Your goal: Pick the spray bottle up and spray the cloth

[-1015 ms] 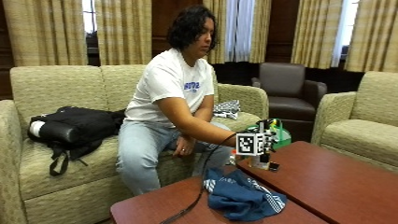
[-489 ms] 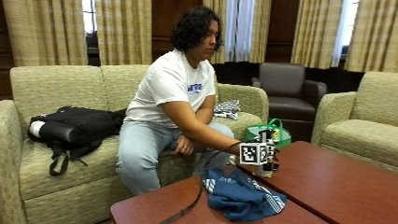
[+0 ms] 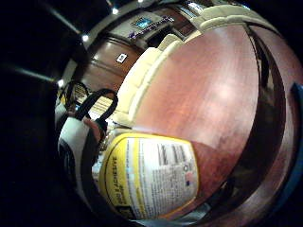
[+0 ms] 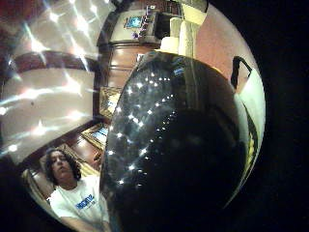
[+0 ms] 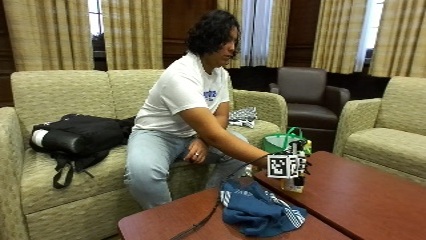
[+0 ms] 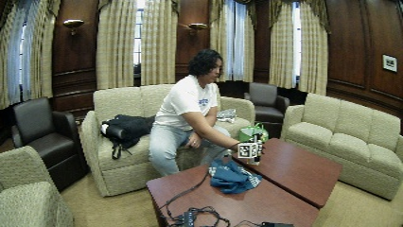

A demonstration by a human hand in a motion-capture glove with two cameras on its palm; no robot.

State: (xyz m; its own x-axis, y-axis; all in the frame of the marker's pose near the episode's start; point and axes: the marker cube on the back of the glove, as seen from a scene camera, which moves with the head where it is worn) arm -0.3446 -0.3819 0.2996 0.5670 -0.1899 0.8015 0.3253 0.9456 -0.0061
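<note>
**Bottle at hand, cloth beside it: risks before the spray**

Wood-panelled walls and curtains backed the scene; at lower centre of the outside view a reddish counter carried the task's things. The bottle stood upright near the counter's near edge, right of centre in that frame, with the gloved right hand at it. Its yellow label filled the lower part of the little-finger palm view, so the palm was close. Whether the grip had closed round the bottle or was released could not be told.

The blue cloth lay crumpled just beside the bottle, lower centre, draping toward the counter's edge.

Judged risks: a glancing touch could tip the bottle off the near edge. A nozzle turned away from the cloth would wet the counter instead. The cable trailing past the cloth could snag and drag it.
</note>
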